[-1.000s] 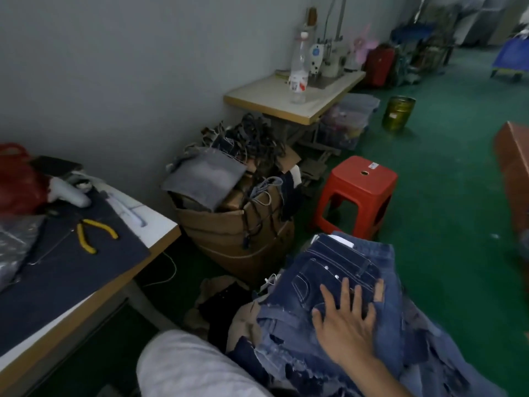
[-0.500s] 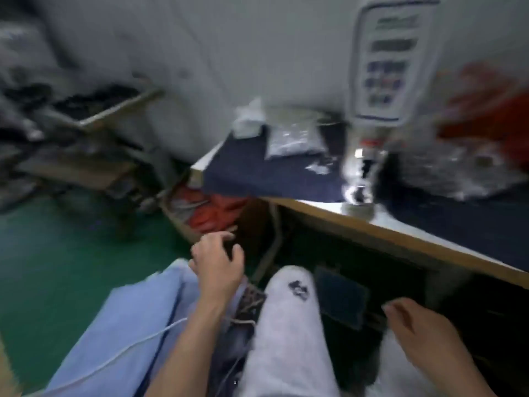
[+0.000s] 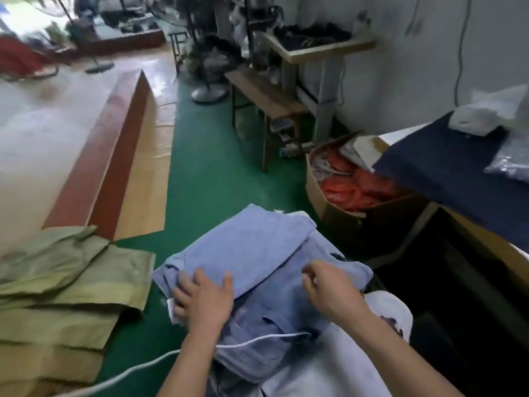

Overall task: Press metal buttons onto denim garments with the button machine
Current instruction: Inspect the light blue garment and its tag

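Green floor spreads out ahead of me, with a long wooden board lying on it to the left and a heap of olive-green sacks piled at my left side. Farther back stand a fan base, a wooden bench and a small sewing table against the white wall. At my right is the edge of my desk, covered with a dark navy cloth; a white bag and a clear plastic packet lie on it. Just beside the desk, on the floor, a cardboard box holds orange-red plastic bags.

Before my knees sits a stack of folded light-blue denim garments, resting partly on my lap and partly over the floor. My left hand lies on the left side of the stack, fingers spread and fairly straight, pressing flat on the top piece with the fingertips at its folded edge. My right hand is over the right side of the stack, its fingers curled and pinching the cloth of the top garment near its edge. A thin white cable runs across the lower garments and over my left forearm. My pale trousers show below the stack. I cannot see the button machine from here.
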